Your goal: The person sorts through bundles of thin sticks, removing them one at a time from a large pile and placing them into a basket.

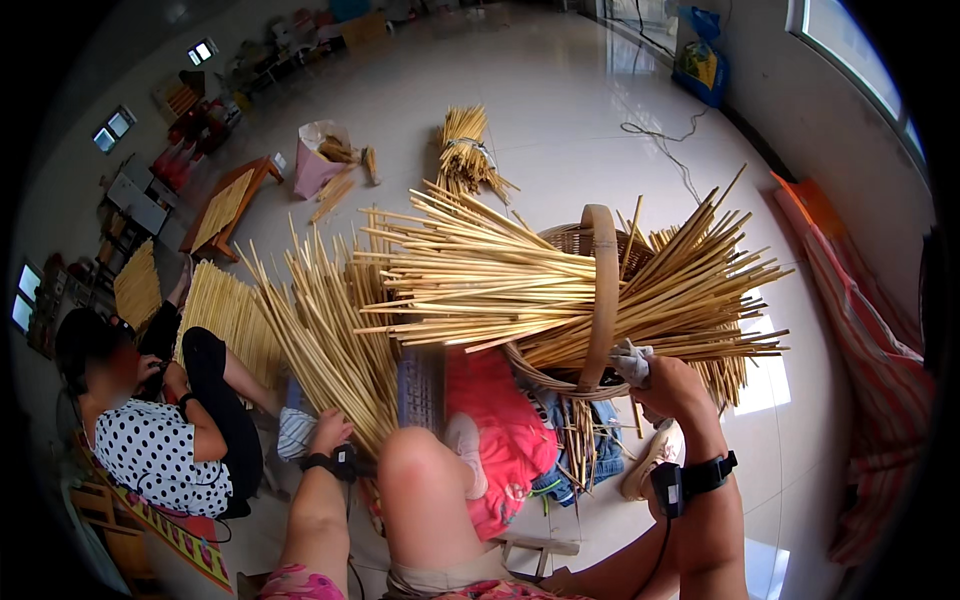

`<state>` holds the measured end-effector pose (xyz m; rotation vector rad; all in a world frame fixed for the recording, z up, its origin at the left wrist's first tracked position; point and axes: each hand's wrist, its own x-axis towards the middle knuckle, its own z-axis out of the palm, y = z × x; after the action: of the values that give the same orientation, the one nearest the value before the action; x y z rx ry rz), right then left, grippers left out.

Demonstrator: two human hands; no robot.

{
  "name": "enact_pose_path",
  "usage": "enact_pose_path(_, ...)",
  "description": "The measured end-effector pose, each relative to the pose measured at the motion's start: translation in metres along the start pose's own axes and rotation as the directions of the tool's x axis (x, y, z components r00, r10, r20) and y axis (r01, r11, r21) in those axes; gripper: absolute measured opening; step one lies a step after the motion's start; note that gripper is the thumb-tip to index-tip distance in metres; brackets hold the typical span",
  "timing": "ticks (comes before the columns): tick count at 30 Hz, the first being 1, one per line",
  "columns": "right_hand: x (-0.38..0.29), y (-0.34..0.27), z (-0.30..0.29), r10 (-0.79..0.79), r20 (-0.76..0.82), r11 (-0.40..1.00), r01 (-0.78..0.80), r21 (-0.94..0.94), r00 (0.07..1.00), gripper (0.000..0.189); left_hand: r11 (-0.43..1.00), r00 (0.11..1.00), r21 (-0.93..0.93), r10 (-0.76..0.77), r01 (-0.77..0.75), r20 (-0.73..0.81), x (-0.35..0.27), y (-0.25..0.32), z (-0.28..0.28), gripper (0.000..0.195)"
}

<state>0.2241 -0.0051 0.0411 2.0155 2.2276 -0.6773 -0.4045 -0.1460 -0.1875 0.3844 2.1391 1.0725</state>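
A wicker basket (556,384) with a flat arched handle (606,300) stands before me. A thick bundle of straw-coloured stalks (495,277) lies across it, passing under the handle. My right hand (670,384) is at the basket's near right rim, closed around a crumpled pale grey cloth (632,363). Lower left, my left hand (331,433) has its fingers curled beside the foot of a second stalk bundle (334,330). A striped cloth (295,433) touches that hand; whether the fingers grip anything is hidden. Both wrists wear black straps with small boxes.
Red cloth (499,442) and blue denim (604,457) lie under the basket, near a blue plastic crate (421,386). At left a seated person (161,442) works beside a stalk mat (225,315). Farther off are a tied bundle (466,150), a pink bag (319,161) and a low wooden table (232,206).
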Motion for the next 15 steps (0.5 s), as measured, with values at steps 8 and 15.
enact_pose_path(8, -0.002, -0.002, -0.004, 0.037, 0.021, 0.999, -0.036, -0.027, 0.999, 0.035, 0.951, 0.942, 0.197, 0.274, -0.237, -0.191, 0.057, -0.003, -0.025, 0.021)
enact_pose_path(15, 0.004, -0.003, 0.001, 0.024, 0.044, 0.999, -0.022, -0.037, 0.999, 0.034, 0.956, 0.951, 0.015, 0.294, -0.294, -0.094, 0.102, -0.024, -0.049, 0.03)
